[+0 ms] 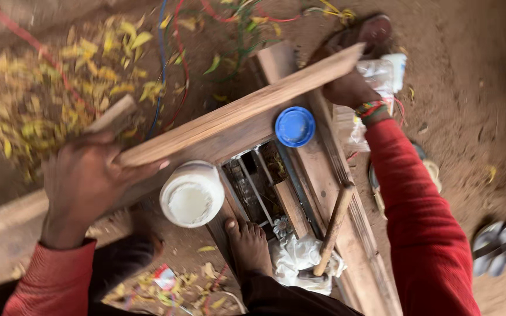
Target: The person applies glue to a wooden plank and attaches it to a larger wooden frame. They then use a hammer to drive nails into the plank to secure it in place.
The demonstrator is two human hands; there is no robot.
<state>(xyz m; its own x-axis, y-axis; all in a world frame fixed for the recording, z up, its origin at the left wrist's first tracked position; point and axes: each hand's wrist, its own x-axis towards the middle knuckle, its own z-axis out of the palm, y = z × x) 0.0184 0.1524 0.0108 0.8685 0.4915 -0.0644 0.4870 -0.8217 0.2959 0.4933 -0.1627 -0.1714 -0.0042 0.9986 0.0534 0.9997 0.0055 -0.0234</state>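
Both hands grip a long brown wooden plank (235,111) above a wooden frame (346,234).

The left hand (86,181) closes around its near-left end, the right hand (346,85) clasps the far-right end, keeping it level over an open white jar (191,196) and a blue round lid (294,126); a bare foot (247,246) steadies the frame beside a wooden-handled hammer (332,228).

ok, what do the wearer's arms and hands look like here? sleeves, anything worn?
Both arms are in long red sleeves that reach the wrists. The left hand is bare, with no ring or band visible. The right hand is bare too, with a woven wristband of red, green and yellow stripes just above the cuff. No gloves and no watch are in view.
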